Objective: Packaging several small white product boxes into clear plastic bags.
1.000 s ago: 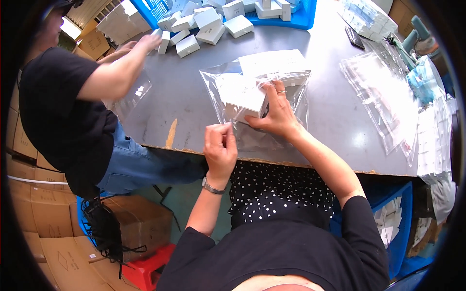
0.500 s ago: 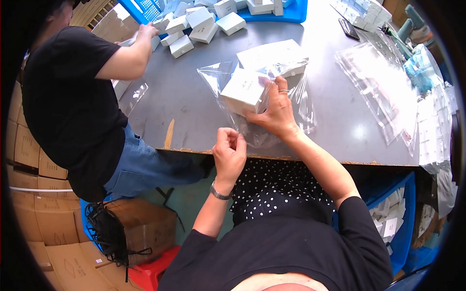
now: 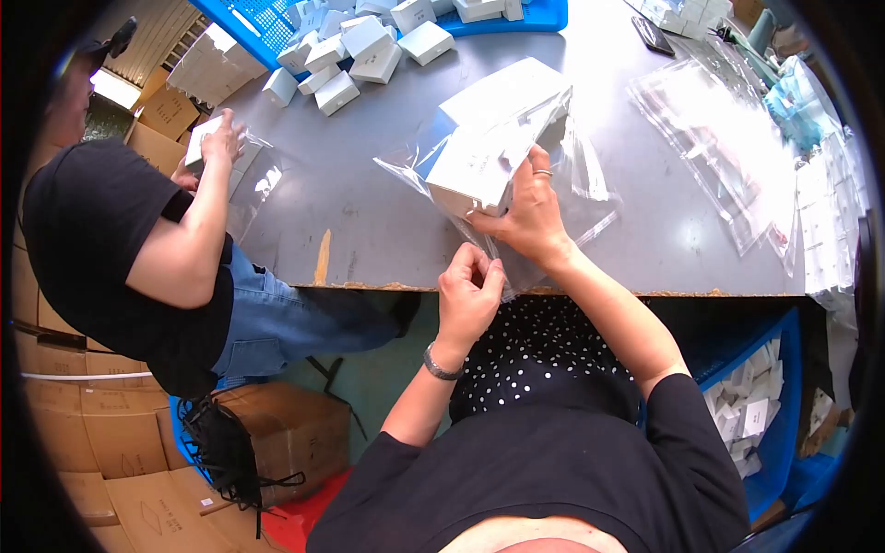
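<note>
On the grey table in front of me, white boxes (image 3: 466,168) lie inside a clear plastic bag (image 3: 590,166). My right hand (image 3: 535,210) grips the near box through the film, its thumb at the near side and its fingers along the right side. Close to the table's front edge, my left hand (image 3: 472,288) is closed in a pinch on the loose near end of the bag. Film stretches from that pinch up to the near box. Glare hides part of the boxes behind.
At the left a co-worker (image 3: 120,240) holds a white box (image 3: 200,140). Several white boxes (image 3: 369,46) lie before a blue basket (image 3: 553,20). Flat clear bags (image 3: 701,138) and a phone (image 3: 653,35) are at the right. Below sits a blue crate (image 3: 782,405) of small boxes.
My left hand has moved right and slightly down with the bag's end, and the film is pulled tauter. The co-worker's hand has come back from the pile with a box.
</note>
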### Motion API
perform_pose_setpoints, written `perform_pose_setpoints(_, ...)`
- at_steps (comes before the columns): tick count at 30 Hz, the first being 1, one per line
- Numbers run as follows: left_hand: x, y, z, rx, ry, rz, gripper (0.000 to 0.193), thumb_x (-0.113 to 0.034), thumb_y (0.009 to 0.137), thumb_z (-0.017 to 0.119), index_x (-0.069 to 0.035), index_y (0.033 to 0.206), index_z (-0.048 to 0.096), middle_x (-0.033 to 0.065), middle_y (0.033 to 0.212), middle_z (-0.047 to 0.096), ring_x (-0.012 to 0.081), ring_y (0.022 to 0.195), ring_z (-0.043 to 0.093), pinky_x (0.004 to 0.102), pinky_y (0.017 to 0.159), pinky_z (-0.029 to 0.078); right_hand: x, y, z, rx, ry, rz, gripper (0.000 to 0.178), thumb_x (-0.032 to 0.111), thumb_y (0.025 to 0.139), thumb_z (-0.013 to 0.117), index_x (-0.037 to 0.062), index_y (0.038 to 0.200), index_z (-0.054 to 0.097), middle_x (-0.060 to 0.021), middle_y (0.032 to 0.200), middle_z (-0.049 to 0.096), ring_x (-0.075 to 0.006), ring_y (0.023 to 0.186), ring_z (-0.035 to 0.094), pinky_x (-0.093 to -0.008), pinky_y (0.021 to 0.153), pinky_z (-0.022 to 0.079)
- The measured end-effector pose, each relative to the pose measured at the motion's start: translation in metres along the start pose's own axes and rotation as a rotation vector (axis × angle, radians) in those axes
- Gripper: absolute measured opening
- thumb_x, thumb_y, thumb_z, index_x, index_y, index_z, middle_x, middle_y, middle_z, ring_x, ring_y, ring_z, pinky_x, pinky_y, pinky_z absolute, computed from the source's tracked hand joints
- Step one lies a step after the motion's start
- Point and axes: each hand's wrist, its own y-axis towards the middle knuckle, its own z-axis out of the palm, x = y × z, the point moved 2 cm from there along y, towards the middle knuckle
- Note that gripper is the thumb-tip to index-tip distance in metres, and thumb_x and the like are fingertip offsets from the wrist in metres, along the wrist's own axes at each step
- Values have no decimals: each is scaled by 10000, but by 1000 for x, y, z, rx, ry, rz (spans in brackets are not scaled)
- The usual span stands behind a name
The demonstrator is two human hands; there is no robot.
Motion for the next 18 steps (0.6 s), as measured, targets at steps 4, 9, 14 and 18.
perform_pose_setpoints(4, -9, -3, 6, -59, 248, 128, 227, -75, 843, 686, -19, 736, 494, 64, 586, 549, 187, 502, 509, 332, 527, 447, 5, -2, -5, 74, -149, -61, 872, 314, 589, 873, -64, 1272, 483, -291, 1358, 360, -446, 1097, 582, -463, 915, 522)
perform_pose_setpoints(9, -7, 0, 9, -77, 302, 306, 253, -87, 884, 659, -20, 702, 496, 119, 597, 536, 278, 514, 520, 384, 522, 429, 5, -2, 14, 18, -255, -74, 930, 397, 621, 874, -7, 1336, 438, -293, 1278, 394, -442, 1138, 521, -478, 935, 494)
perform_pose_setpoints(14, -3, 7, -1, -75, 237, 203, 268, -95, 892, 669, -14, 699, 501, 93, 582, 519, 201, 496, 487, 345, 506, 415, -1, 1, 10, 75, -211, -69, 921, 419, 659, 866, -35, 1330, 429, -309, 1301, 403, -454, 1193, 487, -475, 959, 483)
perform_pose_setpoints(18, 7, 5, -8, -194, 202, 133, 282, -113, 903, 678, -18, 691, 518, 64, 560, 496, 127, 507, 444, 318, 491, 393, -24, -13, -32, -26, -214, -262, 658, 309, 751, 805, -24, 1238, 515, -230, 1262, 505, -387, 1160, 538, -449, 960, 484)
